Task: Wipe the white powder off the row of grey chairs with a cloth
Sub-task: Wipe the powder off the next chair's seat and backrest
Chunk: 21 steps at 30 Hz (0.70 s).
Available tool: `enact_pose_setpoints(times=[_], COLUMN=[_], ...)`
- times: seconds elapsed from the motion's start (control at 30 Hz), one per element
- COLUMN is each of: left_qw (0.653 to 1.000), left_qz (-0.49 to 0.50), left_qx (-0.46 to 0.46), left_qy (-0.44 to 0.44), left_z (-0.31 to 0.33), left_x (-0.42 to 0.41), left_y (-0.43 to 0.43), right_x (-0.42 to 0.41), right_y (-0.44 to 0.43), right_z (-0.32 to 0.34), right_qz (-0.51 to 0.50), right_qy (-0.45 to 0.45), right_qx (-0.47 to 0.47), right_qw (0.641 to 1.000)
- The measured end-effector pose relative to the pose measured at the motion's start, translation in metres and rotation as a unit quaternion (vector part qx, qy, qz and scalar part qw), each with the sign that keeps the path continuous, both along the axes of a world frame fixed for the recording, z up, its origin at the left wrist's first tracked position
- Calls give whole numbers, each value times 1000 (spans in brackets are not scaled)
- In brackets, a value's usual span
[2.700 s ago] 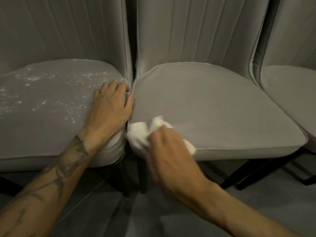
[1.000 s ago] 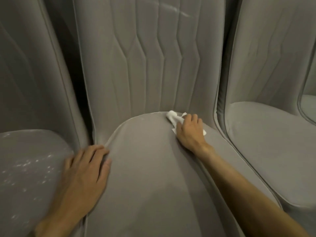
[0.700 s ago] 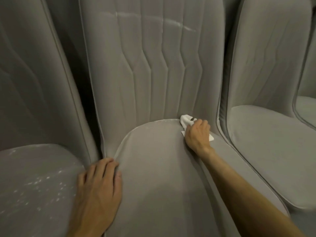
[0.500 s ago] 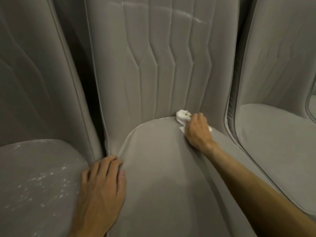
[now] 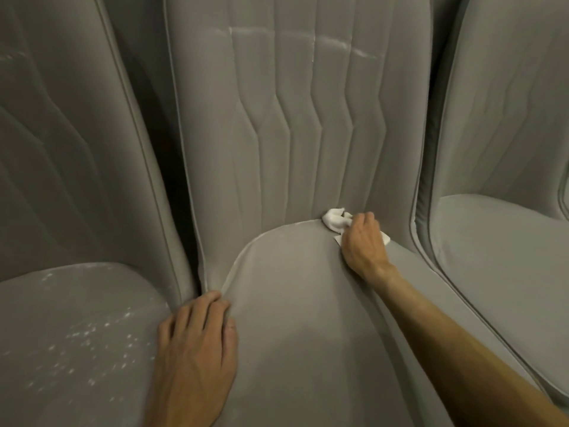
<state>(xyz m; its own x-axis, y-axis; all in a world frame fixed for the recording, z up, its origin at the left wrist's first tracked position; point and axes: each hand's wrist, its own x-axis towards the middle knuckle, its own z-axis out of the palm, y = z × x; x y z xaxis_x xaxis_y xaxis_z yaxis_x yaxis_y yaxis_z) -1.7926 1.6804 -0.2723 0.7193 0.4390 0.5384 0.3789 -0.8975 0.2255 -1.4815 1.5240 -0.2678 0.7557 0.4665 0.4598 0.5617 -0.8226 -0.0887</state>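
Observation:
Three grey chairs stand side by side. My right hand [image 5: 363,241] grips a crumpled white cloth [image 5: 335,219] at the back of the middle chair's seat [image 5: 308,334], where the seat meets the backrest [image 5: 295,124]. A thin line of white powder [image 5: 274,232] runs along that rear seam, and faint white streaks [image 5: 345,46] cross the top of the backrest. My left hand [image 5: 197,352] rests flat, fingers straight, on the gap between the middle seat and the left chair's seat [image 5: 61,334], which is speckled with white powder [image 5: 101,331].
The right chair's seat [image 5: 505,257] looks free of powder. Dark narrow gaps separate the backrests of the chairs. A further seat edge shows at the far right.
Since 2.7 s ago my right hand has moved the cloth from the front edge of the middle seat to its rear seam. In the last second the cloth slid slightly along that seam; my left hand stayed put.

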Motion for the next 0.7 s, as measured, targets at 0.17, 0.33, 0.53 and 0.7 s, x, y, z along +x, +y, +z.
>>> enact_pose_setpoints(times=[0.17,0.33,0.53,0.7], left_qw=[1000,1000,1000,1000], left_qz=[-5,6,-3,-10], left_qx=[7,7,2,-4], left_qy=[-6,-17,-16,-6], left_z=[-2,-6,-5,-4], left_x=[2,2,3,0], left_y=[0,0,1,2], right_x=[-21,-2,-26,-38], right_y=[64,13,61,65], right_z=[-2,1,-6,3], right_qz=[105,102,174,237], right_qy=[98,39,58,86], right_qx=[24,25,27,29], right_qw=[989,994,983,967])
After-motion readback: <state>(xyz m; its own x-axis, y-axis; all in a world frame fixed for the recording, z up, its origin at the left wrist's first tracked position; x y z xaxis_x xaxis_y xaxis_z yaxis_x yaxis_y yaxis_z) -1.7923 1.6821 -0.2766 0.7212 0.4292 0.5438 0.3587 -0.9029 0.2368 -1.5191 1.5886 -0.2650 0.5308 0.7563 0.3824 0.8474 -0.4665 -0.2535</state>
